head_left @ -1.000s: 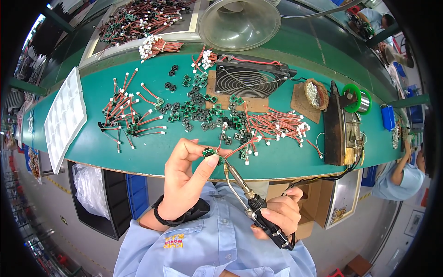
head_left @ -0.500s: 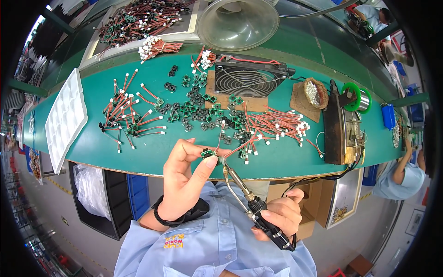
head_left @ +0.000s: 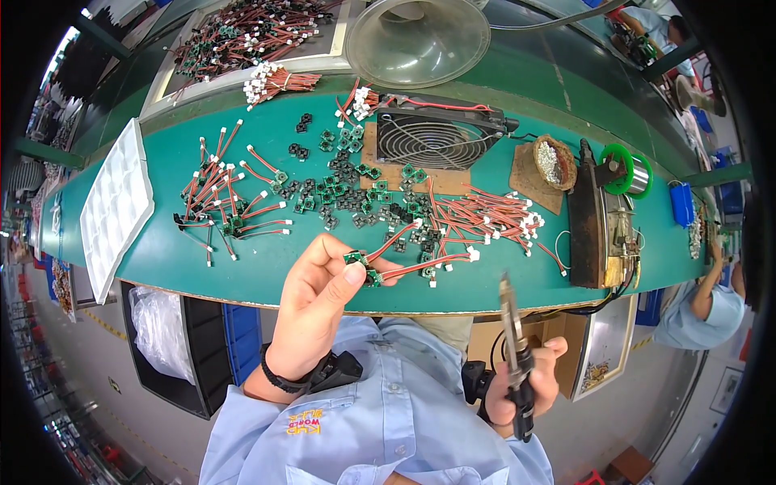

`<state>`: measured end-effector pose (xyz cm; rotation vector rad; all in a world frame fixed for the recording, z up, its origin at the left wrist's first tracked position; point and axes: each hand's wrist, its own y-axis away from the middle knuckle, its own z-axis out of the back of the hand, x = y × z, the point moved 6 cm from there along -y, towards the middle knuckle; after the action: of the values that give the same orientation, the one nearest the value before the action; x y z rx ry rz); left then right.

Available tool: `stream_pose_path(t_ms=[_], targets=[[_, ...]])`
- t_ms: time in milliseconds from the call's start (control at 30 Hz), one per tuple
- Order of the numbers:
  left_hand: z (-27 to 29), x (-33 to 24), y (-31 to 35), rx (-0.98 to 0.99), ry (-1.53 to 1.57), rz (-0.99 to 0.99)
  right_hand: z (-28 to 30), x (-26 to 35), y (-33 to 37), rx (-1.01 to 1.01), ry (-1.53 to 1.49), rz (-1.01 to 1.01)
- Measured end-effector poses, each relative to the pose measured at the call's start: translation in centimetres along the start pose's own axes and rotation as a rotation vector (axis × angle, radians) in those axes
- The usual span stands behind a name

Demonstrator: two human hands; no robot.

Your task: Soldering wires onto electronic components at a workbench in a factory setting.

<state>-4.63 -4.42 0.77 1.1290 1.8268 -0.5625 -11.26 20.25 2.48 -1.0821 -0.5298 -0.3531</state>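
My left hand (head_left: 314, 299) pinches small green circuit boards (head_left: 373, 277) between thumb and fingers above the bench's near edge. From them two sets of red wire leads (head_left: 420, 266) with white plugs reach out to the right. In my right hand (head_left: 543, 383) a soldering iron (head_left: 522, 373) with a black handle is gripped, its tip pointing up and clear of the boards. Beyond my left hand lie loose green and black boards (head_left: 331, 190). A pile of red leads with white plugs (head_left: 493, 214) spreads to their right.
Wired boards (head_left: 222, 194) lie at left beside a white moulded tray (head_left: 117, 210). At the back are a fan (head_left: 436, 137) and a clear funnel-shaped hood (head_left: 416, 40). On the right stand a bowl of silvery bits (head_left: 571, 174), a solder reel (head_left: 619, 166) and a soldering feeder (head_left: 588, 226).
The soldering iron has moved away from the boards, to the right, and now points upward. Two wire leads now show plainly on the boards, which have shifted slightly left.
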Motion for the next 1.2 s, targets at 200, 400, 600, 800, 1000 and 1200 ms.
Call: stream_pose_path(t_ms=[200, 400, 600, 800, 1000, 1200], targets=[[0.7, -0.5, 0.3, -0.108, 0.025, 0.010, -0.1, -1.3, 0.5, -0.163, 0.056, -0.095], [9.6, -1.7, 2.3, -0.415, -0.513, -0.042, 0.1, -2.4, 1.7, -0.204, 0.050, -0.230], [15.6, -3.4, 4.9, -0.710, -0.739, -0.080, -1.7, -2.7, 0.1, -0.093, 0.051, -0.252], [13.6, -6.7, 5.3, -0.743, -1.359, -0.277, -1.9, -4.2, 1.5, -0.101, 0.007, -0.342], [9.3, -6.9, 1.8, -0.362, -1.912, -0.360, -2.0, -5.3, 1.2, -0.062, -0.045, -0.460], [13.5, -7.6, -1.2, -0.311, -2.021, -0.356, -1.3, -5.3, 0.8, -0.075, 0.006, -0.451]])
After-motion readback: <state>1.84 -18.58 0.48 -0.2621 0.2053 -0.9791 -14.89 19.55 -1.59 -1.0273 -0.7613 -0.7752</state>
